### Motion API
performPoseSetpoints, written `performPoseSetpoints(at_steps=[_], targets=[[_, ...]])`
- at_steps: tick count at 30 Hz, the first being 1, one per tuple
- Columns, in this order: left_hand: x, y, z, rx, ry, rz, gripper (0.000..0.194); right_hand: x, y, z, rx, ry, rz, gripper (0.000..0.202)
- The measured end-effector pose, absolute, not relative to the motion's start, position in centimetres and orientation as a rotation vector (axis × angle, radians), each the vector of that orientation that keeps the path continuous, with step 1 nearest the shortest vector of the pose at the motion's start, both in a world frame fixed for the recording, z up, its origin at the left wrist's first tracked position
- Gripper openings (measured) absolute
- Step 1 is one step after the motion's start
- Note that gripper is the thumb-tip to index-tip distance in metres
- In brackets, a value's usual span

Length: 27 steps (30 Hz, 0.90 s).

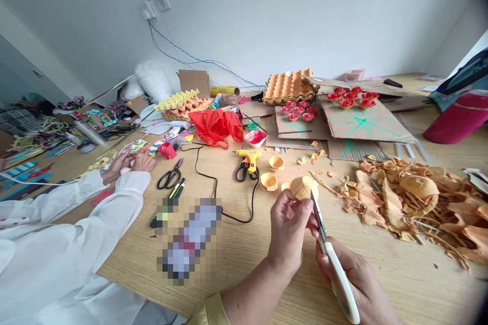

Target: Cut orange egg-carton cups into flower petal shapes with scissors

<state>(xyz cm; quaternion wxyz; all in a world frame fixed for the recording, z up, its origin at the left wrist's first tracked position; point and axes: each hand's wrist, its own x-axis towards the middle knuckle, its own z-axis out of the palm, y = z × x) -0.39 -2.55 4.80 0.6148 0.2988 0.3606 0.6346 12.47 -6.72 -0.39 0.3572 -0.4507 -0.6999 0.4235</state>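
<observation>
- The left hand [287, 223] pinches a small orange egg-carton cup [302, 187] between thumb and fingers, raised a little off the table and tipped toward the camera — likely so its rim faces the blades.
- The right hand [358, 279] is wrapped round the white handles of scissors [328, 249]. The blades point up and away, their tip touching the cup's right edge. I cannot tell how far apart the blades are.
- Just beyond the cup, two trimmed cups [272, 172] sit on the table near a yellow glue gun [248, 156], whose black cord loops back toward the person.
- To the right lies a heap of torn carton scraps [415, 198], probably the offcuts, kept on the cutting side.
- Farther back, cardboard sheets [362, 124] carry painted red and pink cup flowers [351, 97] over green drawn stems. Behind them sits a stack of egg trays [290, 86].
- Mid-table there is a red plastic bag [216, 127], a dish of red paint [255, 137] and black scissors [170, 176].
- At left, another person in white sleeves [95, 213] rests both hands [131, 162] on the table among small coloured bits.
- A blurred-out patch covers something in the near middle of the table.
- The table [236, 254] is pale wood, wide and cluttered — craft litter runs along its far left edge.
- The room has a plain grey-white wall [267, 10], with blue wires hanging from a socket high up.
</observation>
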Motion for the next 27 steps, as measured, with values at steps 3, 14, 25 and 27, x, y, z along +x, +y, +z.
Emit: performPoseSetpoints(at_steps=[3, 14, 25, 27], targets=[[-0.9, -2.2, 5.0, 0.63, 0.854, 1.486, 0.037, 12.4, -6.8, -0.3, -1.108, -1.821, 1.2, 0.04], [-2.1, -1.4, 5.0, 0.317, 0.634, 1.502, 0.031, 12.8, -7.0, -0.3, -0.996, -1.642, 1.638, 0.052], [-1.7, -1.4, 4.3, 0.349, 0.596, 1.38, 0.035, 12.6, -6.6, 0.4, -1.061, -1.703, 1.539, 0.052], [-1.6, -1.5, 4.2, 0.425, 0.629, 1.356, 0.034, 12.6, -6.6, 0.2, -1.071, -1.715, 1.497, 0.05]])
